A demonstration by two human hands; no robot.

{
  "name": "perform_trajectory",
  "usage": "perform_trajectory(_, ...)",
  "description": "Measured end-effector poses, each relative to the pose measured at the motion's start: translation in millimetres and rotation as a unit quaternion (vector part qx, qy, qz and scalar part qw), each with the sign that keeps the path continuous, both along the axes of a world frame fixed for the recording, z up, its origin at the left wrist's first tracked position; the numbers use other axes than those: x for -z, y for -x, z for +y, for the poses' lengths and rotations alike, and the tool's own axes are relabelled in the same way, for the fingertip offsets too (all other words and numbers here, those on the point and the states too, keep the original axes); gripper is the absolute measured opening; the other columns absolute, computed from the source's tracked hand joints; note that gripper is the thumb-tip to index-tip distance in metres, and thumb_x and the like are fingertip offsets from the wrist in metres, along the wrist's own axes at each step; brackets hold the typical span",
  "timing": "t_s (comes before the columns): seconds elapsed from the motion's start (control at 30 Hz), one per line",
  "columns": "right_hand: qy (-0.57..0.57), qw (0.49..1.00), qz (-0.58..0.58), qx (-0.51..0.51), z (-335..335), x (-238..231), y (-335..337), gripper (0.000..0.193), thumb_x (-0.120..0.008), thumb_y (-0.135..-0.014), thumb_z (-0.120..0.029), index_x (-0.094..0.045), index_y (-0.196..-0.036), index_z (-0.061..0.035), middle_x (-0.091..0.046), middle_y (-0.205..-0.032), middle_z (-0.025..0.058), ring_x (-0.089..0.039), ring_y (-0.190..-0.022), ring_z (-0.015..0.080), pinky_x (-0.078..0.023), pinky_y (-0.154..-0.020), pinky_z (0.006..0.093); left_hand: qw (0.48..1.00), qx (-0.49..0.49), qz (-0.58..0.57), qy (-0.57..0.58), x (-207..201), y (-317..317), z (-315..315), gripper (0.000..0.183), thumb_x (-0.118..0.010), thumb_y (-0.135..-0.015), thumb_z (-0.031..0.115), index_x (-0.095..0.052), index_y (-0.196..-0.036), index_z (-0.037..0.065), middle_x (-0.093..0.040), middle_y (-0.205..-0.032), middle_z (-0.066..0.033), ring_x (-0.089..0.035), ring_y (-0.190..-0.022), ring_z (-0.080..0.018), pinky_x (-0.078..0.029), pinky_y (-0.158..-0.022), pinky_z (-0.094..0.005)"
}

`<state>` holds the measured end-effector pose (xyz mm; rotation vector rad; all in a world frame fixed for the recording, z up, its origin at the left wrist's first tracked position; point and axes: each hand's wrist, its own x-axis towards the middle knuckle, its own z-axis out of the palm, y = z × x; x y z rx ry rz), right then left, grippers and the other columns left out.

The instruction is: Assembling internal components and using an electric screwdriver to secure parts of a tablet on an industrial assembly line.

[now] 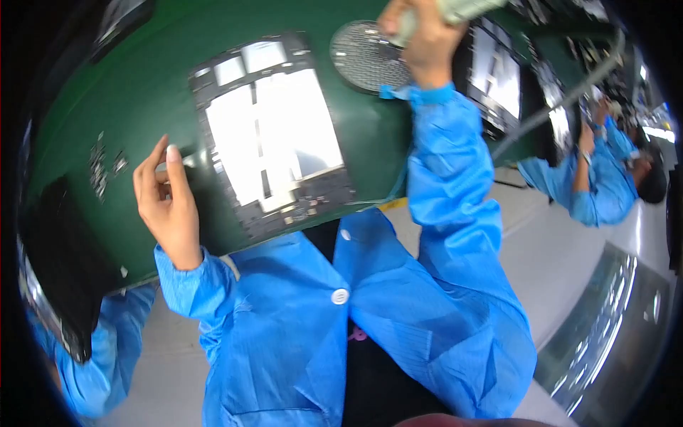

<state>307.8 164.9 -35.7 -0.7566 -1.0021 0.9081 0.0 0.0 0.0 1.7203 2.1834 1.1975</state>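
Observation:
My right hand is wrapped round a pale green hand tool, partly cut off by the upper edge, so its kind is unclear. Just below and left of that hand lies a round disc with a fine grid of small pieces or holes. In front of me rests a dark flat electronic assembly with bright reflective panels and small parts along its near edge. My left hand hovers by its left side, fingers loosely bent, thumb apart from the palm, nothing visible in them.
The green tabletop carries scattered small metal pieces at left and a black object beyond them. Another similar assembly lies at right, near a grey hose or cable. A person in blue works at right; a blue sleeve shows lower left.

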Motion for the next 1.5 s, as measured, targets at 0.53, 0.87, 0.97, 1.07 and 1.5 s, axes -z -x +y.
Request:
perform_trajectory(0.53, -0.025, 0.985, -0.068, -0.157, 3.4, -46.9, 1.4, 0.027, -0.051, -0.096, -0.014, -0.061, -0.106, 0.0096, -0.065, -0.096, 0.0225, -0.048, -0.052, 0.0154, -0.037, -0.049, 0.0299, 0.977, 0.139, 0.101, 0.128, 43.9, 84.6, 61.2, 0.022, -0.074, -0.086, 0.021, -0.071, -0.1, 0.004, -0.065, -0.093, -0.0113, -0.065, -0.078, -0.0235, -0.052, -0.071, -0.0353)
perform_trajectory(0.87, -0.02, 0.986, -0.033, -0.16, -12.7, -61.1, 38.4, 0.019, -0.055, -0.094, -0.012, -0.059, -0.102, 0.0041, -0.064, -0.08, 0.0175, -0.051, -0.044, 0.0138, -0.044, -0.041, 0.0259, 0.988, 0.146, 0.051, 0.016, 33.2, 86.4, 66.2, 0.014, -0.069, -0.09, 0.014, -0.071, -0.099, 0.003, -0.066, -0.088, -0.0115, -0.062, -0.084, -0.0217, -0.05, -0.074, -0.0332)
perform_trajectory(0.97, -0.019, 0.985, -0.026, -0.169, -15.3, -61.2, 45.6, 0.019, -0.055, -0.093, -0.012, -0.059, -0.102, 0.0039, -0.065, -0.08, 0.0176, -0.051, -0.044, 0.014, -0.044, -0.041, 0.0262, 0.985, 0.168, 0.043, -0.013, 27.1, 88.2, 68.3, 0.014, -0.067, -0.092, 0.014, -0.075, -0.102, 0.007, -0.065, -0.089, -0.0091, -0.061, -0.084, -0.021, -0.049, -0.077, -0.0321)
perform_trajectory(1.07, -0.018, 0.984, -0.03, -0.174, -18.5, -61.8, 47.5, 0.019, -0.056, -0.093, -0.012, -0.06, -0.102, 0.0039, -0.065, -0.079, 0.0176, -0.051, -0.044, 0.0144, -0.044, -0.041, 0.0267, 0.985, 0.154, 0.078, -0.027, 24.4, 90.4, 60.7, 0.015, -0.068, -0.093, 0.015, -0.074, -0.102, 0.004, -0.063, -0.088, -0.0059, -0.059, -0.079, -0.0159, -0.048, -0.073, -0.0274)
perform_trajectory(1.5, -0.019, 0.982, -0.021, -0.189, -22.8, -63.3, 61.7, 0.02, -0.056, -0.091, -0.012, -0.059, -0.101, 0.0046, -0.065, -0.08, 0.0174, -0.052, -0.044, 0.0149, -0.045, -0.041, 0.0267, 0.973, 0.059, -0.223, -0.024, 37.0, 86.1, 34.7, 0.023, -0.06, -0.1, 0.014, -0.064, -0.113, -0.004, -0.068, -0.093, -0.0073, -0.058, -0.07, -0.0077, -0.047, -0.059, -0.0212)
